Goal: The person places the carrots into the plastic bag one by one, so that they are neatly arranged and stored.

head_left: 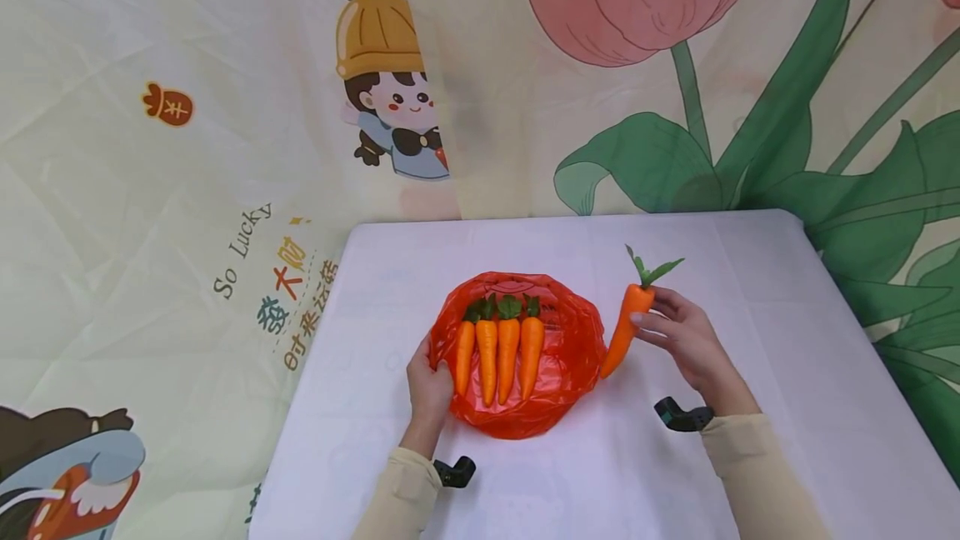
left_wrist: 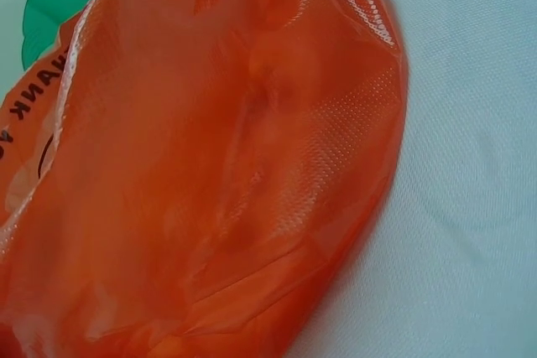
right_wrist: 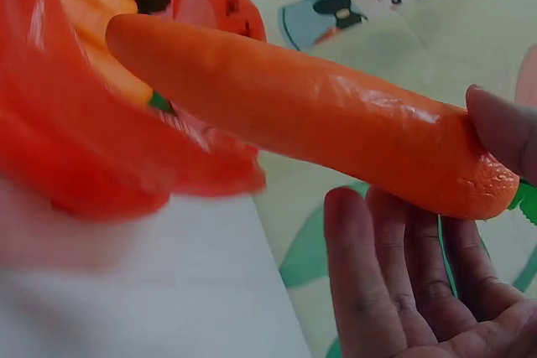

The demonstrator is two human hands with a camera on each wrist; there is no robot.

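A red plastic bag lies on the table with its mouth spread wide. Inside it several orange carrots lie side by side, their green tops toward the far rim. My left hand grips the bag's left rim; in the left wrist view the bag's red side fills most of the picture and hides that hand. Just right of the bag, my right hand pinches another carrot near its leafy end between thumb and fingers. Its tip points down toward the bag's right rim.
The white-covered table extends around the bag on all sides. Behind it hangs a printed cloth with tulips and a cartoon figure. A small black camera sits on the right wrist, another on the left.
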